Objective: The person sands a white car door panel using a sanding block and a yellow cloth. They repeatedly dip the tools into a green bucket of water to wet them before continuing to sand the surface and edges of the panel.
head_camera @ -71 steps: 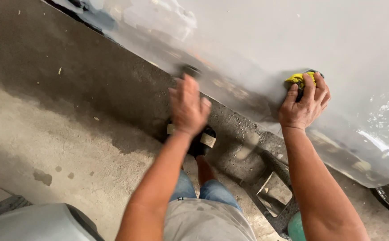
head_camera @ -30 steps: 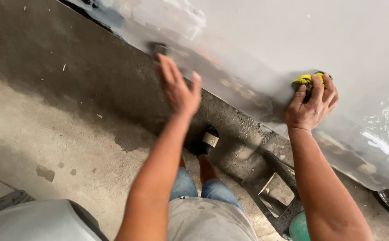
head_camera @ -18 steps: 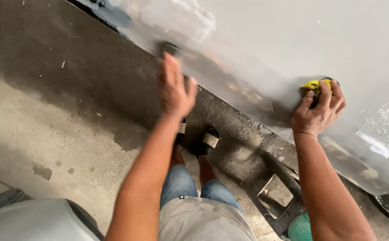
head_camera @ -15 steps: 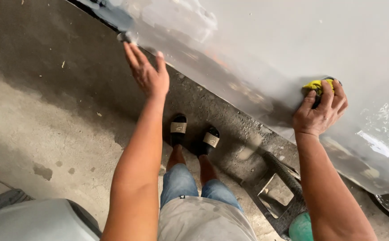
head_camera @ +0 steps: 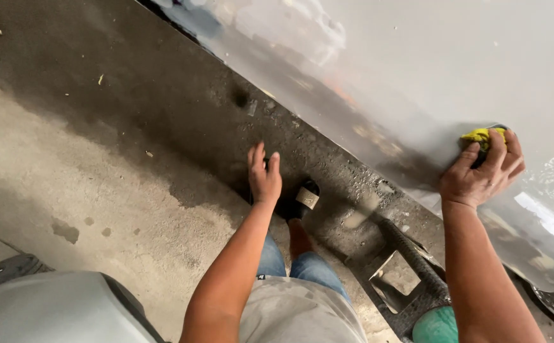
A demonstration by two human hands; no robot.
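My right hand (head_camera: pixel 483 176) presses a yellow sponge (head_camera: pixel 480 136) flat against a glossy silver body panel (head_camera: pixel 429 70) at the right. Only the sponge's top edge shows past my fingers. My left hand (head_camera: pixel 263 174) hangs in the air over the wet concrete floor (head_camera: pixel 131 127), away from the panel, fingers loosely extended and holding nothing. Below it are my feet in dark sandals (head_camera: pixel 303 197) and my legs in blue jeans (head_camera: pixel 296 267).
A black metal floor jack (head_camera: pixel 404 273) lies on the floor under the panel's lower edge, with a green round object (head_camera: pixel 435 325) beside it. A grey curved vehicle part (head_camera: pixel 48 311) fills the bottom left corner. Dry pale concrete spreads at left.
My left hand swept left along the panel's lower edge, then dropped away from it toward my feet. My right hand stayed pressed on the sponge.
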